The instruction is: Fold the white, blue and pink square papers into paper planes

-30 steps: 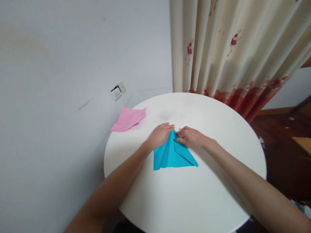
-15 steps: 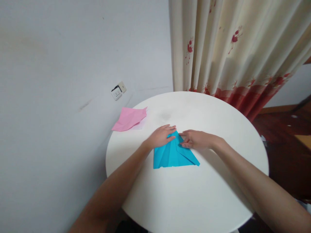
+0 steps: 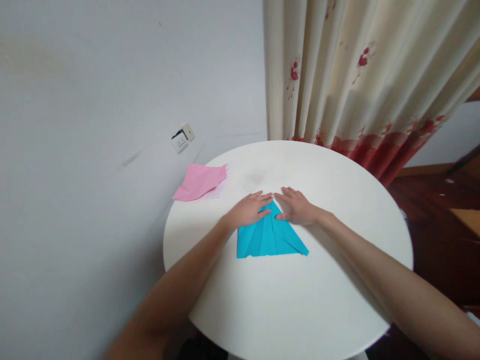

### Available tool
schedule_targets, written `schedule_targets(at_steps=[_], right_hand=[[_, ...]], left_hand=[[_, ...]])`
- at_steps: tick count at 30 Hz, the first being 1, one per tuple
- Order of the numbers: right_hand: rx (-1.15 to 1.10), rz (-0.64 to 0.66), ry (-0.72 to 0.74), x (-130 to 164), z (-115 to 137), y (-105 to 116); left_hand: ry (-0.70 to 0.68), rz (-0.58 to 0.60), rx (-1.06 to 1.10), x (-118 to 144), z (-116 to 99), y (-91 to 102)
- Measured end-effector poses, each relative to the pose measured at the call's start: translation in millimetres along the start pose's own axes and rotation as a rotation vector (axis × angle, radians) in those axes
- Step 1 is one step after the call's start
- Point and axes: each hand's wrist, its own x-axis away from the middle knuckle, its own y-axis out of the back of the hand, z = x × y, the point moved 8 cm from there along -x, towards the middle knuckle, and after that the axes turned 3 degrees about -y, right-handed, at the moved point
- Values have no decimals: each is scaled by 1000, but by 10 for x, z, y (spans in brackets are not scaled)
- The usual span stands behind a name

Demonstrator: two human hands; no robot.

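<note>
A folded sheet of blue paper (image 3: pixel 264 241) lies on the white round table, creased lengthwise, with its pointed end away from me and its wide edge towards me. My left hand (image 3: pixel 249 210) rests flat over the paper's upper left side, fingers stretched out and covering part of that edge. On the other side my right hand (image 3: pixel 296 206) lies with its fingers spread beside the tip, its thumb touching the right slanting edge. Both hands press down from above and grasp nothing.
A crumpled pink sheet of paper (image 3: pixel 200 181) lies at the table's far left, with a paler sheet under it. The round table (image 3: pixel 300 305) stands against a wall with a socket (image 3: pixel 180 142). A flowered curtain (image 3: pixel 337 75) hangs behind the table.
My right hand has opened from a curled, pointing shape to spread fingers and moved slightly up towards the tip. The right flap now lies flatter. My left hand has stayed in place.
</note>
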Motion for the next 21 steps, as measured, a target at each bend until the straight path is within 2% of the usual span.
schedule_targets(at_steps=[5, 8, 12, 21], right_hand=[[34, 265, -30, 238, 72, -16], [81, 355, -52, 358, 109, 15], [148, 373, -64, 409, 111, -8], [69, 255, -16, 378, 7, 39]], left_hand=[[14, 29, 10, 19, -31, 28], [23, 33, 11, 22, -33, 38], [12, 31, 17, 18, -25, 25], [12, 29, 19, 8, -14, 15]])
